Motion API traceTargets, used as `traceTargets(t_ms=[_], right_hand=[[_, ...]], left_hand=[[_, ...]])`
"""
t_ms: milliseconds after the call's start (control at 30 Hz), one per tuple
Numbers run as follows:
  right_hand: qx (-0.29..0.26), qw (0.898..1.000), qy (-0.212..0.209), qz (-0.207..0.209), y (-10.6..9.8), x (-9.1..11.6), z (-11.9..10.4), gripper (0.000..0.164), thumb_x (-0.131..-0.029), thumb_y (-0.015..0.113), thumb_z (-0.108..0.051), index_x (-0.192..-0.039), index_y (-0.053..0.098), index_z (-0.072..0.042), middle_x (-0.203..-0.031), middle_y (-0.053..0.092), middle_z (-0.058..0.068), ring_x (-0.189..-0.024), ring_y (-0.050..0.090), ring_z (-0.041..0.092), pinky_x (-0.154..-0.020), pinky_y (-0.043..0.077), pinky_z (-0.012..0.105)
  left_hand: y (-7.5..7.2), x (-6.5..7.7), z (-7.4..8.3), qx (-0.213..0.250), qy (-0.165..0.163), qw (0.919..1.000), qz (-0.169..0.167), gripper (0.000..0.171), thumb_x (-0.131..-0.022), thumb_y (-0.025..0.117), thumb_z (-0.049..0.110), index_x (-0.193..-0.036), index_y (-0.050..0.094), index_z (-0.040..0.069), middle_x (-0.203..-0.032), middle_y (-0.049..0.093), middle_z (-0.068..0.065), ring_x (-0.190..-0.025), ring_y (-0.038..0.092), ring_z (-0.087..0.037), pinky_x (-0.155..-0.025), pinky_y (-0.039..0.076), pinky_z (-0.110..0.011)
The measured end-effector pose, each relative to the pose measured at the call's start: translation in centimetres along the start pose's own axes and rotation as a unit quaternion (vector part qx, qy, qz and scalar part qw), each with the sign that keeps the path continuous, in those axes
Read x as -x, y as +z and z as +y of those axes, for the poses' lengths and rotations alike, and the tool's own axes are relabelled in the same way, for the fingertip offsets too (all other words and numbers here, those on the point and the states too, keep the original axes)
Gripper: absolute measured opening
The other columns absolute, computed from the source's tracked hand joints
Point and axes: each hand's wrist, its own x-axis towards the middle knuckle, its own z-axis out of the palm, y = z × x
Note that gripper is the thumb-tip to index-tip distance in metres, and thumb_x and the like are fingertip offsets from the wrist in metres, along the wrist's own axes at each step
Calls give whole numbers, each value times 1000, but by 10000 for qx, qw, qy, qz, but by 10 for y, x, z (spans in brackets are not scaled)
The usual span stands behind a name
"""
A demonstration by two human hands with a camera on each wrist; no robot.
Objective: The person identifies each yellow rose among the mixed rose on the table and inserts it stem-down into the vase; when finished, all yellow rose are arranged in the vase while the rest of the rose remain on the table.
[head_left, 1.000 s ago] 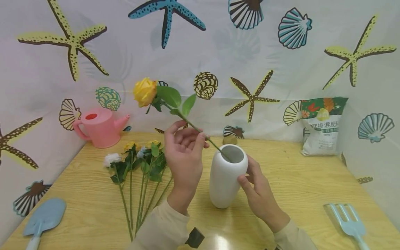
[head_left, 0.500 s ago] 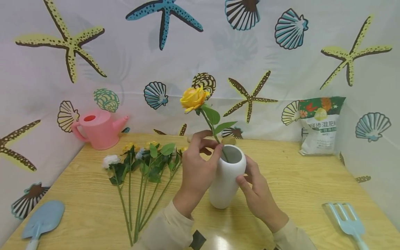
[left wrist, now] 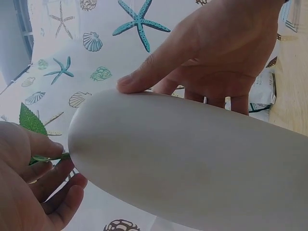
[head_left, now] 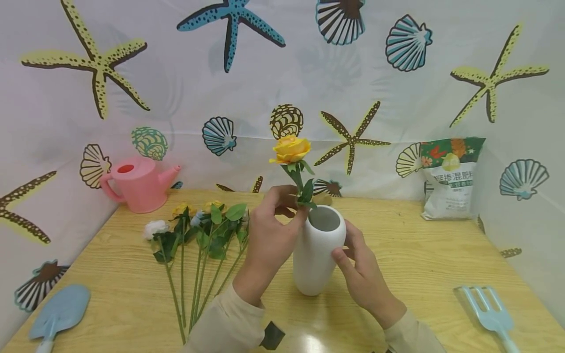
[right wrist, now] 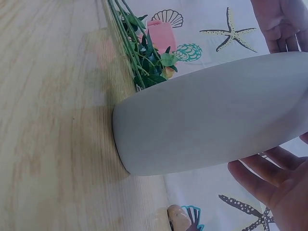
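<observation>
In the head view a white vase point(head_left: 314, 262) stands on the wooden table, its mouth tipped slightly toward the back right. My left hand point(head_left: 273, 233) pinches the green stem of a yellow rose point(head_left: 291, 149) right at the vase's left rim. The bloom stands upright above the mouth, while the lower stem is hidden by the hand and vase. In the left wrist view, thumb and fingers hold the stem point(left wrist: 62, 156) at the rim. My right hand point(head_left: 366, 277) grips the vase's right side, thumb in front and fingers behind; the right wrist view shows its fingertips against the vase wall point(right wrist: 207, 120).
Several cut flowers point(head_left: 207, 245) lie left of the hands, with white, yellow and bluish blooms. Behind them is a pink watering can point(head_left: 141, 184). A blue trowel point(head_left: 59, 309) lies front left and a blue hand fork point(head_left: 492, 314) front right. A fertilizer bag point(head_left: 450, 184) stands back right.
My left hand has brought the rose rightward and down toward the vase; the bloom has turned from leaning left to nearly upright. The right hand stays on the vase.
</observation>
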Motion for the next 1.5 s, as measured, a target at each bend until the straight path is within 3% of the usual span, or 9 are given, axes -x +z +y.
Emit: traceTargets(t_ms=[167, 400, 633, 1000, 1167, 1333, 1400, 1500], right_hand=[[21, 10000, 13, -29, 0, 0, -1, 51, -105, 51, -10, -153, 34, -12, -136, 60, 12, -111, 63, 11, -88, 58, 39], [61, 9998, 146, -130, 0, 1, -3, 52, -105, 50, -12, -154, 32, -11, -138, 58, 13, -113, 62, 13, -90, 58, 39], [126, 9997, 104, -179, 0, 1, -3, 51, -107, 48, -15, -155, 31, -12, -139, 58, 14, -114, 62, 15, -91, 58, 38], [110, 9997, 122, -161, 0, 3, -3, 52, -106, 49, -13, -155, 31, -13, -140, 57, 13, -114, 62, 14, -90, 58, 40], [103, 9998, 96, -142, 0, 2, -3, 54, -105, 50, -11, -155, 31, -13, -141, 56, 12, -115, 62, 13, -91, 58, 40], [85, 9998, 59, -146, 0, 2, -2, 56, -104, 51, -8, -155, 30, -13, -142, 56, 12, -116, 61, 13, -91, 57, 39], [89, 9998, 84, -149, 0, 1, -3, 56, -104, 52, -9, -155, 29, -13, -142, 56, 12, -116, 61, 13, -91, 57, 38], [78, 9997, 140, -163, 0, 0, -3, 55, -105, 51, -11, -155, 29, -13, -141, 57, 12, -116, 61, 14, -92, 57, 37]], left_hand=[[-1, 0, -3, -194, 207, 9996, -36, 22, -87, 76, 4, -108, 68, 4, -94, 75, -8, -86, 69, -18, -76, 57, -32], [-3, 1, -5, -641, 439, 9957, -506, 15, -85, 75, 4, -100, 74, 4, -100, 75, -8, -90, 67, -23, -76, 58, -34], [-13, -2, -5, 25, -197, 9931, -1156, 13, -87, 77, 7, -100, 76, 10, -104, 73, -5, -109, 60, -20, -83, 58, -39], [-20, -5, -8, -17, -710, 9883, -1352, 18, -88, 77, 11, -106, 75, 9, -109, 71, -7, -110, 62, -25, -86, 58, -45], [-41, -11, -21, -312, -1221, 9835, -1298, 19, -91, 75, 16, -109, 73, 10, -110, 72, -6, -106, 65, -24, -90, 55, -42], [-67, -12, -45, -701, -1329, 9819, -1149, 17, -94, 72, 16, -109, 73, 9, -105, 72, -9, -100, 66, -23, -90, 55, -40], [-75, -10, -54, -844, -1417, 9778, -1292, 17, -95, 71, 16, -110, 71, 8, -106, 72, -10, -100, 67, -24, -90, 56, -41], [-88, -4, -66, -1195, -1672, 9641, -1679, 19, -96, 70, 18, -112, 69, 8, -107, 71, -10, -99, 67, -24, -90, 56, -44]])
